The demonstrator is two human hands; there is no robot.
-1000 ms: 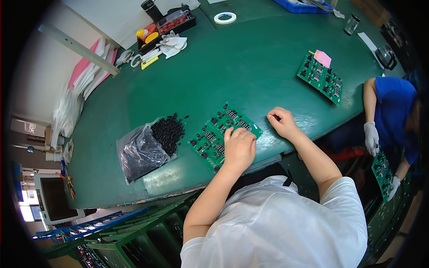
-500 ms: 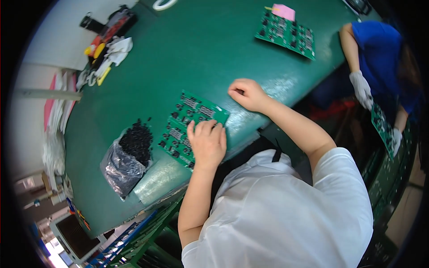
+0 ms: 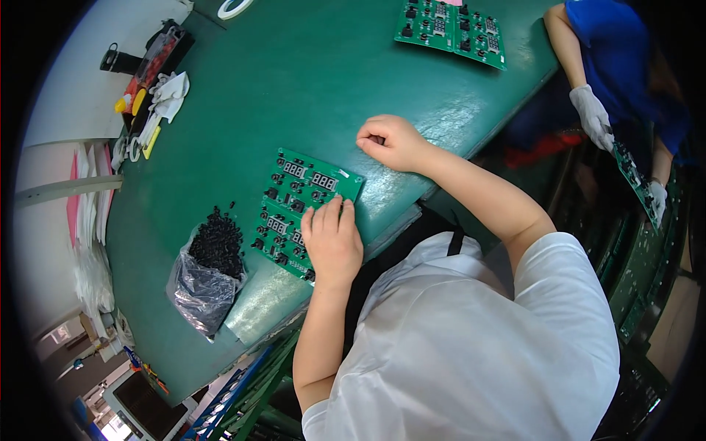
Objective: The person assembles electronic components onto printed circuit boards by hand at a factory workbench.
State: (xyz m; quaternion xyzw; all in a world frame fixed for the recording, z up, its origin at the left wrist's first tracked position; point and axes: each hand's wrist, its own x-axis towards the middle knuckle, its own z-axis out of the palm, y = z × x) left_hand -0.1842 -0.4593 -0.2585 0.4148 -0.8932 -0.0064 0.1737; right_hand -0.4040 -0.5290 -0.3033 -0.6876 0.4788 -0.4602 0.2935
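A green circuit board [image 3: 303, 192] with several digit displays and black parts lies flat on the table in front of me. My left hand [image 3: 334, 246] rests over its near right part, fingers stretched across the components and slightly apart. Farther right, beyond the board's edge, my right hand [image 3: 397, 143] is curled closed just over the tabletop. A dark spot shows between its thumb and fingers, but I cannot make out what it is. Left of the board, an open clear plastic bag [image 3: 202, 290] lies on its side, with small black parts [image 3: 219, 242] spilling from its mouth.
Another green board [image 3: 450, 33] lies at the far right of the green table [image 3: 294, 88]. At right, a person in blue with white gloves [image 3: 588, 110] holds a board [image 3: 634, 180]. Gloves and tools [image 3: 165, 95] lie far left; a tape roll [image 3: 234, 7] sits at the back.
The whole view has shifted, so the boards and both hands appear a little farther left. My left hand stays on the board, and my right hand remains closed.
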